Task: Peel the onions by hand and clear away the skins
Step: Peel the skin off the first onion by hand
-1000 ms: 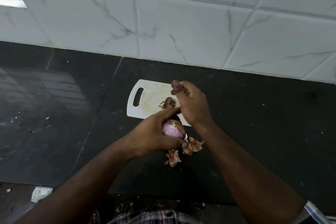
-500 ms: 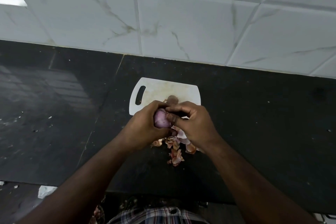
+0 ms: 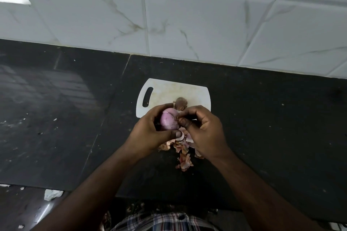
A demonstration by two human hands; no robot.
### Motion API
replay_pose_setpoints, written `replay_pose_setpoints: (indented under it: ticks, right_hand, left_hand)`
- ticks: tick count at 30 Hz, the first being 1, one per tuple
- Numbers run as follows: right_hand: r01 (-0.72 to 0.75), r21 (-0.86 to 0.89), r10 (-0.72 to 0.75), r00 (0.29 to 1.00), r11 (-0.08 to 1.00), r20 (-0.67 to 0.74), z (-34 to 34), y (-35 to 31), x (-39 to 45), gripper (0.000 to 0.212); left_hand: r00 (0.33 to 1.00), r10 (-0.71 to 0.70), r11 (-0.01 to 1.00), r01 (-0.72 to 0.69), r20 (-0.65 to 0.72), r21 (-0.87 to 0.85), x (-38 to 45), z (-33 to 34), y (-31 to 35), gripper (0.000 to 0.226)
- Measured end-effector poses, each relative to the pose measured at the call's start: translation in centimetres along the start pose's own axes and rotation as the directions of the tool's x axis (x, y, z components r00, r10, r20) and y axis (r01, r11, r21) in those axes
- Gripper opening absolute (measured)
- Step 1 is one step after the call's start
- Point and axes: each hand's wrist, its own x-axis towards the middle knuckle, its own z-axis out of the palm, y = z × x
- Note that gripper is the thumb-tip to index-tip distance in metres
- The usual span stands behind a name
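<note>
My left hand (image 3: 150, 133) is curled around a pink onion (image 3: 169, 121), with the fingers over its top and the thumb under it. My right hand (image 3: 203, 131) is just beside it, and its fingertips (image 3: 183, 122) are bent in and pinch at the onion's right side. I think they have a thin bit of skin, but it is too small to be sure. The onion is up off the black counter (image 3: 272, 137), between both hands. Right under my hands lies a pile of skins (image 3: 185, 155), and some of it pokes out toward me. Just past my hands is a white cutting board (image 3: 169, 88). A second onion (image 3: 180, 103), brown and unpeeled, sits on the board, close behind my fingers.
</note>
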Motion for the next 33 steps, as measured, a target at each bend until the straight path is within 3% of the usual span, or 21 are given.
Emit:
replay_pose_setpoints:
  ticks: [4, 8, 17, 24, 28, 31, 33]
  right_hand:
    - [-0.087, 0.08, 0.082, 0.995, 0.993, 0.06, -0.4, -0.4, -0.3, 0.029]
    - [-0.117, 0.027, 0.113, 0.984, 0.993, 0.139, -0.9, -0.9, -0.1, 0.038]
    - [-0.024, -0.15, 0.032, 0.998, 0.988, 0.05, -0.7, -1.2, 0.1, 0.025]
    - [0.113, -0.214, -0.109, 0.993, 0.97, 0.034, -0.1, -0.8, -0.1, 0.014]
    - [0.161, -0.351, -0.174, 0.985, 0.922, -0.005, 0.6, -0.4, -0.3, 0.011]
    - [0.112, -0.378, -0.127, 0.992, 0.919, -0.016, 0.7, -0.3, -0.2, 0.01]
    - [0.004, -0.347, -0.012, 1.0, 0.938, -0.022, 0.1, -0.1, -0.2, 0.012]
  left_hand:
    - [1.0, 0.014, 1.0, -0.014, -0.013, -0.028, -0.1, -0.2, 0.2, 0.071]
    - [1.0, 0.025, 0.999, -0.025, 0.0, -0.025, -0.2, -0.1, 0.1, 0.07]
    - [1.0, -0.008, 0.995, 0.007, -0.011, -0.102, -0.1, -0.1, -0.4, 0.068]
    - [0.999, 0.013, 0.999, -0.015, -0.041, -0.03, -0.4, 0.4, 0.0, 0.065]
    - [0.996, 0.036, 0.999, -0.039, -0.086, -0.028, -0.3, 1.0, 0.3, 0.062]
    - [0.994, 0.029, 0.996, -0.037, -0.102, -0.078, -0.3, 0.9, 0.1, 0.062]
    - [0.996, 0.01, 0.99, -0.023, -0.094, -0.14, -0.4, 0.6, 0.1, 0.063]
